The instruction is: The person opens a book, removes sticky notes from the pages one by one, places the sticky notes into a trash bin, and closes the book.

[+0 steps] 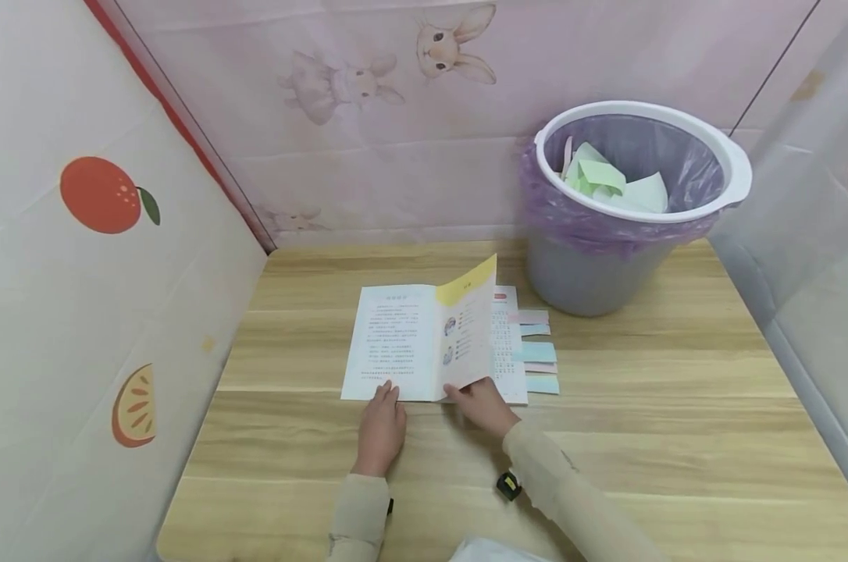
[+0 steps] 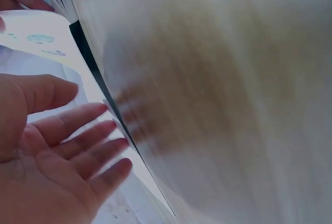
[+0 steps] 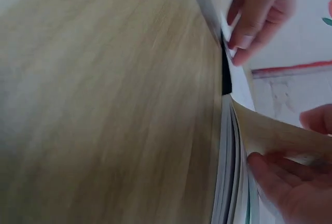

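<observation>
An open booklet (image 1: 389, 312) lies on the wooden table, with printed text on its left side. A page with a yellow top band (image 1: 469, 285) stands raised at a slant over the right side. My right hand (image 1: 483, 406) holds this page near its lower edge, the thumb in front and the other fingers behind, partly hidden. In the right wrist view, the page passes between the thumb and the fingers (image 3: 270, 177). My left hand (image 1: 382, 429) rests at the lower edge of the left side. Its fingers (image 2: 88, 130) are extended and spread in the left wrist view.
Pink and blue paper tabs (image 1: 539, 351) stick out from the booklet's right edge. At the back right stands a bin (image 1: 578, 273) with a purple liner, holding green and white paper scraps (image 1: 603, 176). A small black object (image 1: 508, 485) is beside the right sleeve.
</observation>
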A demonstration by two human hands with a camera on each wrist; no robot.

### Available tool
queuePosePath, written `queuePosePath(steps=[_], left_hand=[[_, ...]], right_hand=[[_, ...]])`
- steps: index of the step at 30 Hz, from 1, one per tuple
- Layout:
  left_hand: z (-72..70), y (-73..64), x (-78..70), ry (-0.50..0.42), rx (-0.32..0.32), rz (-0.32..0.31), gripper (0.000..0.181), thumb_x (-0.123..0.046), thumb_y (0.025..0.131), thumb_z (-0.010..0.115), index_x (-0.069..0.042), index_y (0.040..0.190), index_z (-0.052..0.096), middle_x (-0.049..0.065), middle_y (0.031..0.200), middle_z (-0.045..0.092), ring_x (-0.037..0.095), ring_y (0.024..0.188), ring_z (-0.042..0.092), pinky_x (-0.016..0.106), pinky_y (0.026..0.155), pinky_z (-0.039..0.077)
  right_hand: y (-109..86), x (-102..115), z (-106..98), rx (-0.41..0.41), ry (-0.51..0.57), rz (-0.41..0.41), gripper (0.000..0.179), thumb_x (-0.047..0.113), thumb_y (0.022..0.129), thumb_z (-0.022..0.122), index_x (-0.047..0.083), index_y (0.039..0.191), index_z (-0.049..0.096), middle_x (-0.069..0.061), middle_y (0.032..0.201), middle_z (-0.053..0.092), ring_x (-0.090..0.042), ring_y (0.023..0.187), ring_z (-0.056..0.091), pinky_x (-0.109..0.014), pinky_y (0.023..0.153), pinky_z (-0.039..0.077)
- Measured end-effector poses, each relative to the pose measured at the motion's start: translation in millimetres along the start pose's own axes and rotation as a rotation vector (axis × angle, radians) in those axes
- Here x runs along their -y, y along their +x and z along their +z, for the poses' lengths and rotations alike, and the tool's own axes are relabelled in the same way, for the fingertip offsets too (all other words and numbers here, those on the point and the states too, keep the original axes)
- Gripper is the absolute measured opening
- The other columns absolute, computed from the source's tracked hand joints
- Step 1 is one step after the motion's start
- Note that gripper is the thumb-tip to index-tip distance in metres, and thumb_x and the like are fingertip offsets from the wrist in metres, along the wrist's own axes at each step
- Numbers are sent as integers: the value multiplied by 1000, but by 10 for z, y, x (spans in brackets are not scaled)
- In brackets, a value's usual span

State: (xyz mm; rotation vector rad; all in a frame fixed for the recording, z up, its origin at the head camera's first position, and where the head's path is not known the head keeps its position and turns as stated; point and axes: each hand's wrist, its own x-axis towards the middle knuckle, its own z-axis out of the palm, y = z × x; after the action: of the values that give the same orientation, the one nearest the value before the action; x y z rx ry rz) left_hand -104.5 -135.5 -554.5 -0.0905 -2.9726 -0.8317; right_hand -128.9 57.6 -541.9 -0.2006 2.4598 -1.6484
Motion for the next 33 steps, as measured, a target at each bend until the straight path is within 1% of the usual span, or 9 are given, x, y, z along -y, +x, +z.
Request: queuePosePath(steps=[6, 9, 13, 14, 16, 19, 22, 28, 33], left_hand=[[-36, -89, -78, -99, -88, 91, 24, -2, 94, 57, 6, 115, 64, 19, 116, 64, 33, 110, 61, 44, 93, 51], [-85, -159, -143, -150, -152, 252, 19, -2, 91, 61, -1, 108, 68, 10, 103, 69, 24, 94, 67, 37, 79, 56], [-163, -204, -294, -184, -221, 525, 18, 1, 85, 66, -3, 102, 71, 6, 94, 72, 17, 85, 69, 29, 71, 57], [-183, -200, -344, -183, -226, 565, 18, 1, 85, 66, -3, 102, 71, 6, 94, 72, 17, 86, 69, 27, 71, 57], [-223, -172, -450, -182, -210, 591, 18, 1, 87, 65, -2, 103, 70, 7, 98, 72, 18, 91, 69, 29, 77, 56], [-257, -93, -585, -167, -124, 547, 22, -1, 92, 59, -1, 113, 67, 10, 111, 69, 21, 107, 64, 34, 93, 52], [-246, 20, -649, -123, -12, 447, 31, -2, 96, 53, 3, 126, 59, 16, 128, 60, 29, 123, 53, 42, 105, 42], [-149, 244, -552, 55, 225, 187, 56, 8, 85, 58, 11, 139, 41, 27, 145, 38, 40, 136, 34, 48, 110, 33], [-30, 332, -451, 26, 362, 50, 67, 7, 85, 56, 7, 146, 29, 27, 152, 28, 38, 140, 27, 47, 113, 29]], right_hand=[[77, 34, 105, 109, -215, -121, 66, 16, 92, 63, -8, 145, 31, -23, 147, 39, -32, 136, 37, -43, 112, 31], [92, 36, 116, 169, -293, -186, 74, 18, 93, 64, -4, 150, 23, -20, 154, 28, -30, 141, 29, -41, 115, 25], [104, 3, 97, 214, -343, -229, 71, 16, 92, 65, 1, 150, 27, -16, 156, 26, -30, 142, 27, -42, 116, 25], [109, -12, 92, 224, -356, -241, 69, 15, 92, 65, 2, 149, 30, -16, 156, 26, -30, 142, 28, -43, 115, 25], [123, -48, 85, 240, -387, -279, 63, 14, 92, 64, 4, 148, 36, -15, 155, 27, -32, 141, 29, -45, 115, 26], [135, -97, 94, 249, -421, -312, 54, 16, 94, 61, 7, 144, 44, -15, 154, 30, -32, 139, 33, -46, 114, 27], [134, -130, 116, 239, -473, -330, 51, 22, 95, 60, 5, 141, 48, -16, 152, 34, -34, 138, 34, -48, 113, 28], [111, -129, 169, 224, -579, -336, 45, 21, 94, 62, 9, 137, 54, -13, 152, 35, -39, 135, 36, -57, 105, 36], [94, -112, 200, 167, -684, -363, 41, 22, 93, 62, 13, 133, 59, -11, 151, 38, -39, 129, 43, -55, 96, 45]])
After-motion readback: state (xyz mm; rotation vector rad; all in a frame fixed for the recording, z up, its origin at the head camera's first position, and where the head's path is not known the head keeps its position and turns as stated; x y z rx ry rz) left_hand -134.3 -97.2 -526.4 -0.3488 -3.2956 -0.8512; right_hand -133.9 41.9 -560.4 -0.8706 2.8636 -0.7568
